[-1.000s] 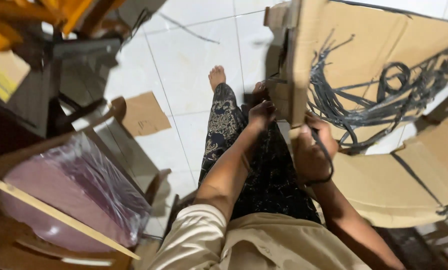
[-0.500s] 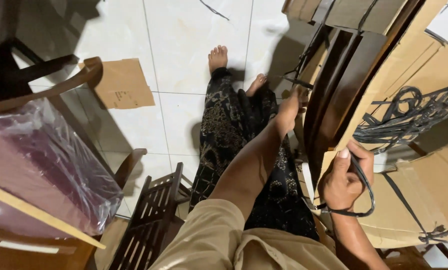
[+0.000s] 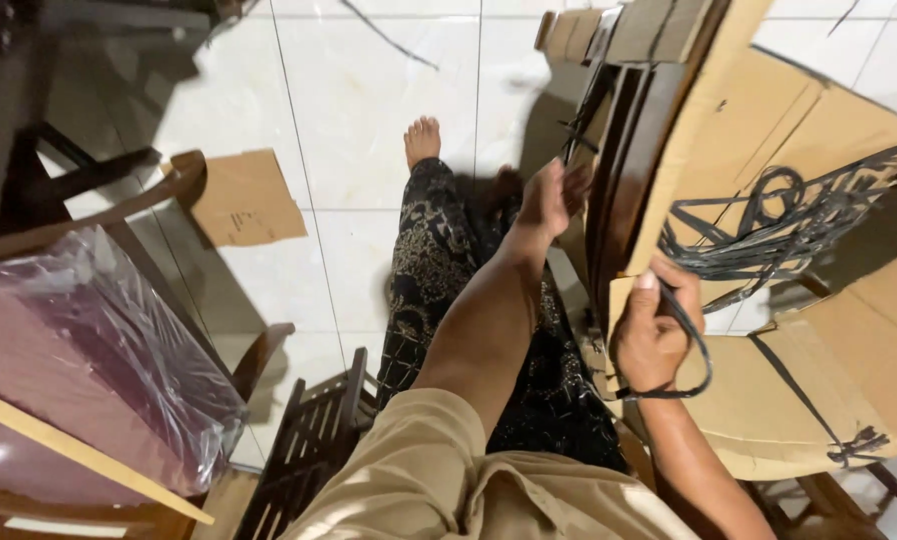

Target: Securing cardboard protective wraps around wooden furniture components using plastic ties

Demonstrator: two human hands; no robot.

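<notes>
A floor (image 3: 369,110) of pale glossy tiles is seen. On it a flat scrap of brown cardboard (image 3: 244,198) is laid at the left, a bare foot (image 3: 422,141) is rested near the middle, and large opened cardboard sheets (image 3: 849,340) are spread at the right.

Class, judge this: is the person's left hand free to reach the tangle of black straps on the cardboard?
Probably not directly: the left hand grips the upright dark wooden frame, which stands between it and the black straps on the cardboard.
</notes>
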